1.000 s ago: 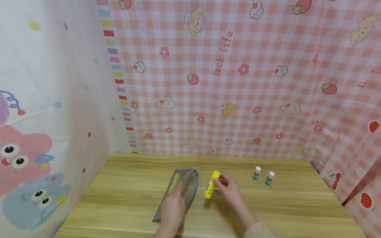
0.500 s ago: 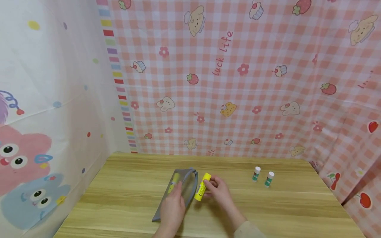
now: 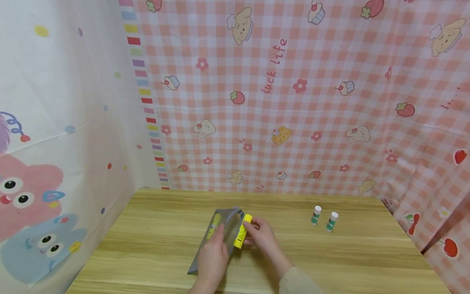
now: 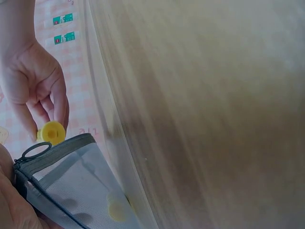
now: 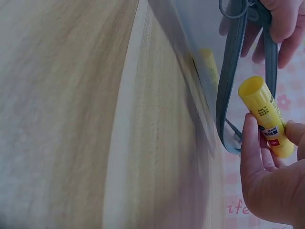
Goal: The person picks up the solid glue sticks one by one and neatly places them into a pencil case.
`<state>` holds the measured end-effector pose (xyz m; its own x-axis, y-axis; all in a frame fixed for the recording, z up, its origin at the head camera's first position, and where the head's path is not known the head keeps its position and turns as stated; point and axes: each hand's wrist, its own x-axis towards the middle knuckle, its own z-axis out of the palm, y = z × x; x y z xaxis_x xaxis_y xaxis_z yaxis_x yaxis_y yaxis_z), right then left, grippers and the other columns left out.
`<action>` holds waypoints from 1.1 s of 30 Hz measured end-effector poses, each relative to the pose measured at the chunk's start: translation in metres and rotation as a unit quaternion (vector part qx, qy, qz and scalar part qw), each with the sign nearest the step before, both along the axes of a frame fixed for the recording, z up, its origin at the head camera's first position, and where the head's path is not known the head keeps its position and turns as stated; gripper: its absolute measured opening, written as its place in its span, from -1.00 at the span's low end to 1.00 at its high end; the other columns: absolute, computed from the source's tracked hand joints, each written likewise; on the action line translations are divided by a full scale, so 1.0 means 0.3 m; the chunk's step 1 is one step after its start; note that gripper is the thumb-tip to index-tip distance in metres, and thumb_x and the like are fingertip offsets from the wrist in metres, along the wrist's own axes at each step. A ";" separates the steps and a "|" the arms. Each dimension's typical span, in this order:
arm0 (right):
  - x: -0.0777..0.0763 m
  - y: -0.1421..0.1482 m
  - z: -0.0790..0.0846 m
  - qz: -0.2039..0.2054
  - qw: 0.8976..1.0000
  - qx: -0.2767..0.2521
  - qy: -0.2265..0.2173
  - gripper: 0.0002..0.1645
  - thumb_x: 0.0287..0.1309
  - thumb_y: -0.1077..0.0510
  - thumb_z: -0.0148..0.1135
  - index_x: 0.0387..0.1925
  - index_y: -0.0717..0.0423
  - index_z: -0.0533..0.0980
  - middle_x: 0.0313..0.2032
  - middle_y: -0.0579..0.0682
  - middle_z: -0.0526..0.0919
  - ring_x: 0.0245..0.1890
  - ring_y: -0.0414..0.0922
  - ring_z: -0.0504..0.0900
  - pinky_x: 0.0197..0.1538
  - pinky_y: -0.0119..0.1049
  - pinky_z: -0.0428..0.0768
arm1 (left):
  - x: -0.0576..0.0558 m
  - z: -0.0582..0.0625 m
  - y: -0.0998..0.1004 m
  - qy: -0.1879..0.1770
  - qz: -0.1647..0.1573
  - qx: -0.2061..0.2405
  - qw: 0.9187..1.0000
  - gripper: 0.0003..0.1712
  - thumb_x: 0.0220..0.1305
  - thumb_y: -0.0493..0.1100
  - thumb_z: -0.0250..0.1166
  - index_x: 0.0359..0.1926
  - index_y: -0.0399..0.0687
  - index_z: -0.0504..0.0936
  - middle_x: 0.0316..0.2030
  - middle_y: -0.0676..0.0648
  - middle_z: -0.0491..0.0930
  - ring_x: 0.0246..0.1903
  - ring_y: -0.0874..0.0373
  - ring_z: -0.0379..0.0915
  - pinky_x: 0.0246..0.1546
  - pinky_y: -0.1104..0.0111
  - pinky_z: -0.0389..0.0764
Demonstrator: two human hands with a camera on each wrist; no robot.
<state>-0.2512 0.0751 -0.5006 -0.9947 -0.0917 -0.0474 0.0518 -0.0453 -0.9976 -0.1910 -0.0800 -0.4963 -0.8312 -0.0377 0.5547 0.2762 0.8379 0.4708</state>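
On the wooden table [image 3: 154,228] lies a grey mesh pouch [image 3: 229,226] with its zipper open. My left hand [image 3: 216,244] grips the pouch's edge near the opening. A yellow glue stick [image 3: 215,222] shows through the mesh inside it. My right hand [image 3: 256,232] pinches a second yellow glue stick [image 3: 241,232] right beside the pouch's open zipper edge [image 5: 233,95]. In the right wrist view this glue stick [image 5: 266,116] sits just outside the opening. The left wrist view shows its round end [image 4: 51,132] above the pouch [image 4: 71,186].
Two small white-capped green glue sticks [image 3: 316,214] [image 3: 332,221] stand at the table's back right. Patterned pink and white cloth [image 3: 293,102] hangs behind and on both sides. The table's front edge lies near my arms.
My right hand has carried the yellow glue stick leftward, from mid-table to the pouch's open edge. The left hand and pouch have stayed put.
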 end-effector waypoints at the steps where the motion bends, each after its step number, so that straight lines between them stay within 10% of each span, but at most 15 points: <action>1: -0.003 -0.005 0.000 -0.001 1.000 0.002 -0.003 -0.55 0.35 0.19 0.19 0.03 0.54 0.38 -0.25 0.16 0.64 -0.43 -0.13 0.65 -0.26 -0.05 0.75 | 0.000 0.000 0.000 -0.001 0.000 0.000 1.000 -0.49 0.11 -0.49 0.26 0.15 -0.39 0.55 0.01 -0.30 0.64 -0.23 -0.16 0.68 -0.37 0.13 0.73; 33: -0.065 -0.043 -0.025 -0.012 0.996 0.077 -0.049 -0.69 0.29 0.29 0.19 -0.05 0.49 0.45 -0.30 0.27 0.69 -0.51 -0.15 0.67 -0.44 -0.28 0.72 | -0.007 -0.008 0.008 0.031 -0.004 0.001 0.999 -0.52 0.07 -0.49 0.25 0.10 -0.38 0.57 -0.04 -0.31 0.67 -0.27 -0.17 0.69 -0.44 0.10 0.71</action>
<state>-0.2707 0.0621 -0.5080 -0.9863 -0.0528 -0.1563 0.1501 0.1059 -0.9830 -0.1932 -0.0774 -0.4988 -0.7952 -0.0322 0.6055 0.3126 0.8339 0.4548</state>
